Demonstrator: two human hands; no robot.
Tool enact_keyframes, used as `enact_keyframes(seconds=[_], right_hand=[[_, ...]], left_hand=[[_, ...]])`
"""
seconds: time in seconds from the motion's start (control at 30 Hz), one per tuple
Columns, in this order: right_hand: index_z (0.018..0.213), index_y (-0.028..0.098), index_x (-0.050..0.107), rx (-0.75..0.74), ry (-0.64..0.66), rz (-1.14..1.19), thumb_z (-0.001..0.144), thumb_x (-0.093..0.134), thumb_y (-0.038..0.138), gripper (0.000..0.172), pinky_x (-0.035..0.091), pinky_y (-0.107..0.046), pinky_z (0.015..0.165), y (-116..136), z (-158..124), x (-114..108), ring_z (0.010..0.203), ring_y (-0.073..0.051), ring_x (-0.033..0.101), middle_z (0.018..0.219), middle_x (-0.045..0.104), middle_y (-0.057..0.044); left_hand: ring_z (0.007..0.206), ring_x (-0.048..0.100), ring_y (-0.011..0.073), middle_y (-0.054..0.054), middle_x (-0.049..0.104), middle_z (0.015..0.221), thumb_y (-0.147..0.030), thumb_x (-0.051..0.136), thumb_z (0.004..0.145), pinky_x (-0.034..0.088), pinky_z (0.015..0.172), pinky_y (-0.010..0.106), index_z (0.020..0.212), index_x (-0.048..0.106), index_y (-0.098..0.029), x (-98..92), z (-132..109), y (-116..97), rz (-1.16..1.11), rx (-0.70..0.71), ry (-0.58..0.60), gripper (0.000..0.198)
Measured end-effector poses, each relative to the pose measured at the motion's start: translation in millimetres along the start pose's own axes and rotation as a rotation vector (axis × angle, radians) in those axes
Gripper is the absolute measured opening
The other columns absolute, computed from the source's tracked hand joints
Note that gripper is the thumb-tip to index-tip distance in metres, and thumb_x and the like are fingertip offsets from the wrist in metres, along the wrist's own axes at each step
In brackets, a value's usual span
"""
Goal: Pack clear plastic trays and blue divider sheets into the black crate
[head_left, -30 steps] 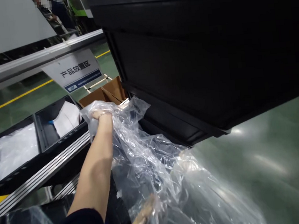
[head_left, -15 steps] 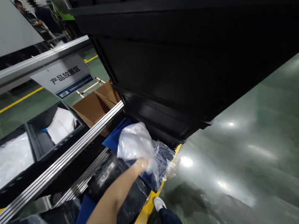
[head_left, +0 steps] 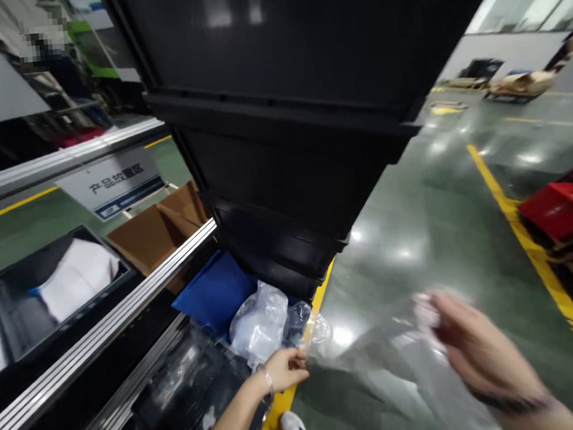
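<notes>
My right hand [head_left: 471, 343], blurred by motion, is closed on a clear plastic bag [head_left: 430, 366] that hangs over the floor. The thin film stretches left toward my left hand [head_left: 284, 369], whose fingers are curled together at its edge. Just beyond my left hand, a bundle in clear plastic with something white inside [head_left: 260, 324] lies low beside the black crates. A blue sheet or panel [head_left: 216, 295] leans behind that bundle. Below and left of it is a black plastic-wrapped item [head_left: 181, 385], partly hidden by my left forearm.
Stacked black crates [head_left: 282, 168] rise in front of me. An aluminium rail [head_left: 101, 331] runs along the left, with a cardboard box [head_left: 143, 237] and a bin with white material [head_left: 58, 308] behind it. A red container [head_left: 567, 210] stands at right past a yellow floor line [head_left: 500, 189].
My left hand has drawn back from the white bundle, which now lies lower, uncovering more of the blue panel. My right hand has come into view with a clear bag. The view has turned right.
</notes>
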State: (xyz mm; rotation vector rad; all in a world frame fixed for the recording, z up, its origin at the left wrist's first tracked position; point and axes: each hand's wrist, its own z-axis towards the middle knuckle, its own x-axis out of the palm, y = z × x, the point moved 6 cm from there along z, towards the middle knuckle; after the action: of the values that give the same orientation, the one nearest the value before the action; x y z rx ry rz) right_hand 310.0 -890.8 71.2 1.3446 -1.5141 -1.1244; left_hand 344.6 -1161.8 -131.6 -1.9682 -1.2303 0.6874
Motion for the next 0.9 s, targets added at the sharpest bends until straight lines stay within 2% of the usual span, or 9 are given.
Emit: enact_keyframes(seconds=[0.1, 0.27, 0.33, 0.4, 0.53, 0.63, 0.7, 0.77, 0.9], right_hand=[[0.073, 0.023, 0.070, -0.043, 0.082, 0.146, 0.057, 0.081, 0.071, 0.052, 0.049, -0.032, 0.056, 27.9, 21.0, 44.4, 0.062, -0.021, 0.064, 0.064, 0.069, -0.005], [0.079, 0.023, 0.075, -0.179, 0.254, 0.302, 0.049, 0.085, 0.068, 0.054, 0.048, -0.039, 0.085, 78.5, 55.0, 133.3, 0.099, -0.028, 0.067, 0.091, 0.076, -0.008], [0.078, 0.023, 0.076, -0.231, 0.306, 0.334, 0.049, 0.086, 0.066, 0.053, 0.045, -0.041, 0.090, 93.3, 58.5, 163.9, 0.103, -0.028, 0.065, 0.094, 0.076, -0.008], [0.077, 0.023, 0.076, -0.273, 0.362, 0.361, 0.047, 0.086, 0.066, 0.053, 0.044, -0.042, 0.090, 105.3, 55.8, 192.4, 0.104, -0.028, 0.064, 0.094, 0.076, -0.008], [0.075, 0.025, 0.078, -0.326, 0.512, 0.394, 0.044, 0.087, 0.066, 0.052, 0.044, -0.041, 0.089, 126.1, 32.6, 242.2, 0.102, -0.028, 0.064, 0.092, 0.076, -0.007], [0.075, 0.025, 0.078, -0.352, 0.636, 0.403, 0.046, 0.087, 0.065, 0.050, 0.045, -0.042, 0.089, 140.5, 7.6, 267.6, 0.101, -0.027, 0.064, 0.093, 0.076, -0.007], [0.077, 0.025, 0.078, -0.368, 0.715, 0.408, 0.049, 0.088, 0.063, 0.048, 0.045, -0.043, 0.089, 148.9, -7.5, 278.6, 0.100, -0.028, 0.065, 0.093, 0.076, -0.007], [0.078, 0.024, 0.078, -0.377, 0.778, 0.414, 0.052, 0.088, 0.061, 0.047, 0.046, -0.044, 0.090, 155.6, -19.1, 286.0, 0.100, -0.028, 0.066, 0.093, 0.076, -0.007], [0.081, 0.024, 0.078, -0.367, 0.831, 0.425, 0.054, 0.089, 0.059, 0.045, 0.047, -0.043, 0.092, 162.6, -26.0, 291.5, 0.100, -0.027, 0.067, 0.095, 0.076, -0.006]], left_hand=[[0.091, 0.069, 0.0224, 0.006, 0.077, 0.095, -0.023, 0.073, 0.058, 0.049, 0.089, 0.034, 0.099, 0.074, -0.021, 8.7, -28.2, -44.9, -0.031, 0.136, 0.048, 0.041], [0.091, 0.069, 0.0252, 0.010, 0.076, 0.096, -0.042, 0.085, 0.056, 0.049, 0.089, 0.038, 0.096, 0.073, -0.020, -18.2, -71.7, -81.8, -0.252, 0.321, -0.138, 0.048], [0.095, 0.069, 0.0262, 0.013, 0.075, 0.102, -0.061, 0.086, 0.050, 0.050, 0.089, 0.038, 0.100, 0.072, -0.019, -35.7, -85.3, -87.0, -0.430, 0.402, -0.197, 0.066], [0.094, 0.069, 0.0263, 0.015, 0.074, 0.105, -0.069, 0.085, 0.043, 0.051, 0.085, 0.037, 0.104, 0.069, -0.018, -58.5, -98.5, -88.6, -0.578, 0.464, -0.337, 0.081], [0.085, 0.069, 0.0242, 0.015, 0.073, 0.100, -0.064, 0.089, 0.033, 0.051, 0.075, 0.033, 0.101, 0.064, -0.016, -106.3, -128.8, -78.7, -0.770, 0.462, -0.770, 0.087], [0.098, 0.067, 0.0232, 0.015, 0.069, 0.110, -0.052, 0.094, 0.037, 0.049, 0.076, 0.028, 0.104, 0.059, -0.016, -129.3, -147.7, -70.7, -0.875, 0.447, -0.920, 0.084], [0.103, 0.066, 0.0222, 0.014, 0.067, 0.115, -0.041, 0.095, 0.044, 0.049, 0.076, 0.027, 0.105, 0.056, -0.018, -137.8, -156.8, -68.5, -0.935, 0.459, -0.947, 0.076], [0.096, 0.068, 0.0238, 0.016, 0.069, 0.109, -0.039, 0.093, 0.048, 0.050, 0.073, 0.029, 0.100, 0.056, -0.017, -139.4, -160.9, -70.5, -0.993, 0.468, -0.891, 0.067], [0.072, 0.067, 0.0214, 0.013, 0.072, 0.083, -0.049, 0.093, 0.039, 0.050, 0.063, 0.030, 0.084, 0.063, -0.013, -134.0, -169.5, -80.2, -1.064, 0.540, -0.768, 0.064]])
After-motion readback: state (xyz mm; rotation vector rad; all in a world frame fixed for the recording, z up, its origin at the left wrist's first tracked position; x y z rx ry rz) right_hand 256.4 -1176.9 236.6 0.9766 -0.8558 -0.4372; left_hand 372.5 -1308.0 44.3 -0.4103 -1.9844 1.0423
